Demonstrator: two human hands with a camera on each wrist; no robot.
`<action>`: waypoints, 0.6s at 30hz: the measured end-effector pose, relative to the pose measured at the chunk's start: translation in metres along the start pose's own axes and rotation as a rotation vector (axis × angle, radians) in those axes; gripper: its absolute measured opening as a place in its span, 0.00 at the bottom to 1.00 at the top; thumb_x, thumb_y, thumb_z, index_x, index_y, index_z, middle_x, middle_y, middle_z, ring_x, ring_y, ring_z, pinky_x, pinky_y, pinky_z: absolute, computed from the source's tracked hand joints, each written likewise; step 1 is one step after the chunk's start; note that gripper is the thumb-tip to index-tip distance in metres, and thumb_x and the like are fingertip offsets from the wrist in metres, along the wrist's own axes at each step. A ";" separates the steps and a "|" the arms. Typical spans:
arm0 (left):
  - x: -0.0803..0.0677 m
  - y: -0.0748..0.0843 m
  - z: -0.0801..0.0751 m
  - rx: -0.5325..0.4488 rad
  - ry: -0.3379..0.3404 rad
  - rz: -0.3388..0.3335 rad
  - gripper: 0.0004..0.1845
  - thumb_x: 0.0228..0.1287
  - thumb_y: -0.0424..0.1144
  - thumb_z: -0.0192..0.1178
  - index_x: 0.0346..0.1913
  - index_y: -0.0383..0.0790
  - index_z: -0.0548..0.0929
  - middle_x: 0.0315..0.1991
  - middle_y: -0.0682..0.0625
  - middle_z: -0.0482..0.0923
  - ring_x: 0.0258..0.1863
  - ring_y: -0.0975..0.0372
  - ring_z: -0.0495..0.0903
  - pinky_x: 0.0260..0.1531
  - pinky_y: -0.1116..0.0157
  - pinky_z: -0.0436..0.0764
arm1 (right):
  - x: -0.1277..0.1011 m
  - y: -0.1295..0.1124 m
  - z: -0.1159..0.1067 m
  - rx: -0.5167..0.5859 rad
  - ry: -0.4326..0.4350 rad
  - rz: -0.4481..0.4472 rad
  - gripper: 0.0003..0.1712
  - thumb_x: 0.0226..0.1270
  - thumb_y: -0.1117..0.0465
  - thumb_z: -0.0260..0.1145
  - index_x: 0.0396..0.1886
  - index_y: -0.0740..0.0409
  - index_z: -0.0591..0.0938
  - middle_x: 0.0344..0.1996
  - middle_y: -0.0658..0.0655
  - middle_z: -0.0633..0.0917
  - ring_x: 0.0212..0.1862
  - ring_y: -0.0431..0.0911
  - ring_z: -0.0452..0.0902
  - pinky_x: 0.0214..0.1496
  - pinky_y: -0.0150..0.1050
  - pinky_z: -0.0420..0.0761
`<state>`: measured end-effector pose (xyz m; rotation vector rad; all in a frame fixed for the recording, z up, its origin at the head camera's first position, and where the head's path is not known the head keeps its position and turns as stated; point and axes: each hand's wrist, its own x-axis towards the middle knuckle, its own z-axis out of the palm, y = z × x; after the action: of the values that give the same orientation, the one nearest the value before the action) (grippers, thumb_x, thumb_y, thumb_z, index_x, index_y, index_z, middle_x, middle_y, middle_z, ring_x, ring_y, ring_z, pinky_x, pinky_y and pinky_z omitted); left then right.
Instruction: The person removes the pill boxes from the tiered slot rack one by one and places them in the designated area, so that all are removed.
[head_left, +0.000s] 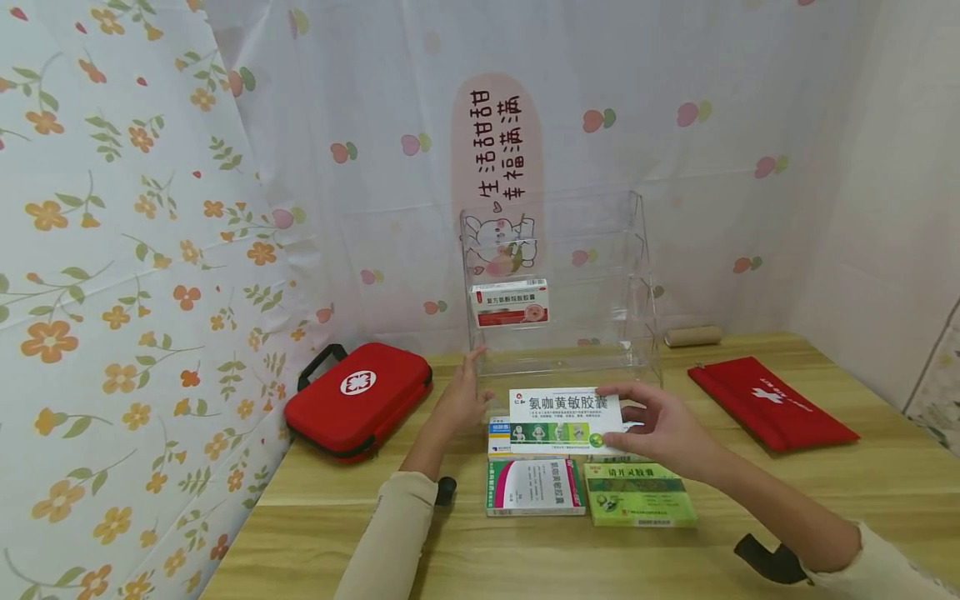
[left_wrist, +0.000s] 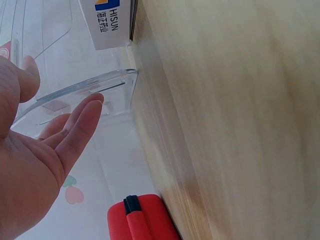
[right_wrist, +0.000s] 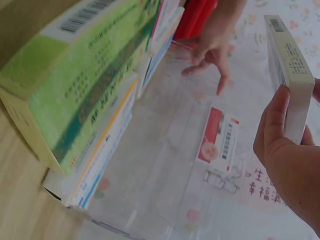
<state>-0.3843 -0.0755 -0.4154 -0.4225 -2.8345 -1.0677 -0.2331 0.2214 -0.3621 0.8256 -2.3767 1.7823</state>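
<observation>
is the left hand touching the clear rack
Cannot tell. In the left wrist view the left hand is open, its fingertips overlapping the clear rack edge, with neither contact nor gap plain.

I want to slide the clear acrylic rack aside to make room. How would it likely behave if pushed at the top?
The clear acrylic rack stands tall and narrow, so a high push may tip it; pushing low looks safer. Its smooth base on the wooden table would probably slide easily. The one red-and-white box on its shelf could fall. The left hand is open beside its base.
</observation>
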 end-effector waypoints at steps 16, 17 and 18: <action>0.000 0.002 -0.003 0.016 0.003 0.026 0.45 0.67 0.35 0.64 0.75 0.62 0.46 0.66 0.34 0.64 0.55 0.45 0.76 0.58 0.45 0.74 | -0.019 0.012 0.026 0.033 -0.192 0.197 0.33 0.59 0.62 0.75 0.62 0.66 0.74 0.61 0.71 0.71 0.47 0.56 0.80 0.46 0.38 0.84; -0.001 0.002 -0.003 0.013 0.002 0.023 0.45 0.68 0.35 0.64 0.75 0.62 0.46 0.66 0.34 0.64 0.55 0.45 0.75 0.58 0.45 0.74 | -0.020 0.012 0.028 0.035 -0.203 0.208 0.33 0.59 0.62 0.75 0.62 0.66 0.74 0.61 0.71 0.71 0.47 0.56 0.80 0.46 0.38 0.84; -0.001 0.002 -0.003 0.009 0.001 0.021 0.45 0.68 0.35 0.63 0.75 0.62 0.46 0.66 0.34 0.64 0.55 0.45 0.75 0.59 0.45 0.74 | -0.021 0.013 0.030 0.038 -0.209 0.224 0.32 0.58 0.63 0.75 0.61 0.66 0.74 0.60 0.70 0.72 0.47 0.55 0.81 0.46 0.37 0.84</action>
<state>-0.3829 -0.0758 -0.4118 -0.4497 -2.8266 -1.0511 -0.2133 0.2045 -0.3905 0.8162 -2.6701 1.9122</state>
